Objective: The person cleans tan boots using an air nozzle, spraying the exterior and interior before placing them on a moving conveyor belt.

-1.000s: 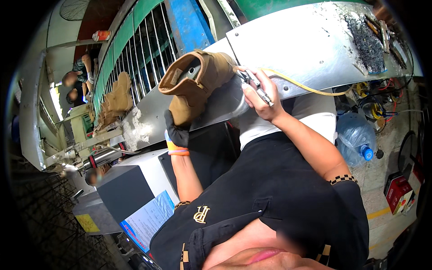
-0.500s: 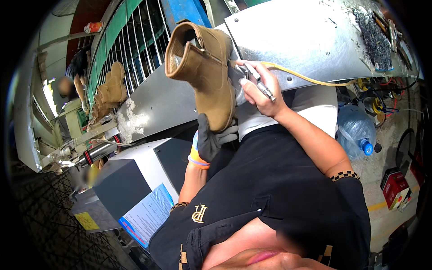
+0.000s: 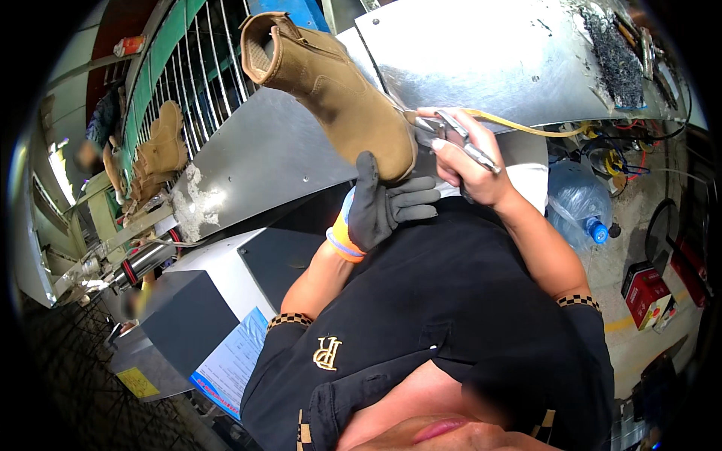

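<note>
A tan suede ankle boot [image 3: 338,113] with a side zip lies tilted, its opening at the upper left and its toe toward me. My left hand [image 3: 380,203], in a grey-palmed glove with an orange cuff, cradles the toe, thumb against the upper and fingers stretched along the sole side. Bare-skinned, my right hand [image 3: 474,165] is closed around a silver metal hand tool [image 3: 470,146]. The tool's front end is close to the sole edge near the toe; whether it touches I cannot tell. A yellow hose [image 3: 519,128] runs off behind that hand to the right.
Beyond the boot stretches a metal worktable [image 3: 466,60] with a dark, crusted patch [image 3: 613,60] at right. Several tan boots [image 3: 158,150] stand by a barred rack at left. A grey machine box [image 3: 199,308] is at lower left, a blue water bottle [image 3: 579,203] at right.
The boot has tipped, its opening moving up-left and its toe swinging right and up. My left hand has risen with the toe, and my right hand with the tool has shifted right and slightly down.
</note>
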Available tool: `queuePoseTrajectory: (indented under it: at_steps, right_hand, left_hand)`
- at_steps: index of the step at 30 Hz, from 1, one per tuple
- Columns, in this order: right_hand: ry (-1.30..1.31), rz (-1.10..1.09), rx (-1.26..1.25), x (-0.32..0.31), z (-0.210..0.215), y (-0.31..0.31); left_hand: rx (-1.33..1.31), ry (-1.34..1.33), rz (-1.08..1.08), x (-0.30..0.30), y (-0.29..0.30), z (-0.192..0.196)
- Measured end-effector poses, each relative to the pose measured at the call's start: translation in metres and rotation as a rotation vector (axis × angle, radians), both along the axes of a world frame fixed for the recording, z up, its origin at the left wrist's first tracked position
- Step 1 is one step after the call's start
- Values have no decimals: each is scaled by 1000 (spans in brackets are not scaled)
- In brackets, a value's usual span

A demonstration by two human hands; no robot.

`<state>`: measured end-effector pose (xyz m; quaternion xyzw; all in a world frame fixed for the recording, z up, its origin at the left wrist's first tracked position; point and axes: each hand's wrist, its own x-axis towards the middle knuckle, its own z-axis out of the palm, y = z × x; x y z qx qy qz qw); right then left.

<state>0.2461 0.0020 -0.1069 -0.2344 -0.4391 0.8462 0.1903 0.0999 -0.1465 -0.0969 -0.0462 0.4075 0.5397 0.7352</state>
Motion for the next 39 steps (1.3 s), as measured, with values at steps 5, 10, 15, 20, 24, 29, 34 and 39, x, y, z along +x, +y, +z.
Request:
queuePoseTrajectory:
  at_steps: [5, 10, 15, 20, 24, 29, 34, 39]
  right_hand:
    - [-104, 6, 4, 27, 22, 10]
    - [-194, 21, -24, 41, 42, 24]
    - [-309, -55, 72, 40, 58, 21]
    - [-233, -219, 105, 39, 49, 5]
    - [-250, -315, 305, 39, 25, -12]
    - [-279, -348, 773, 34, -5, -25]
    - [-243, -382, 832, 26, -22, -16]
    - [-69, -130, 428, 64, -12, 39]
  left_hand:
    - [24, 41, -36, 15, 21, 0]
    - [77, -15, -82, 22, 40, 1]
    - [159, -44, -104, 30, 61, -2]
    - [263, -29, -117, 33, 82, -4]
    - [362, 3, -85, 32, 94, -24]
    - [353, -11, -40, 29, 104, -53]
    - [343, -117, 13, 31, 128, -36]
    - [638, 1446, -578, -21, 88, 4]
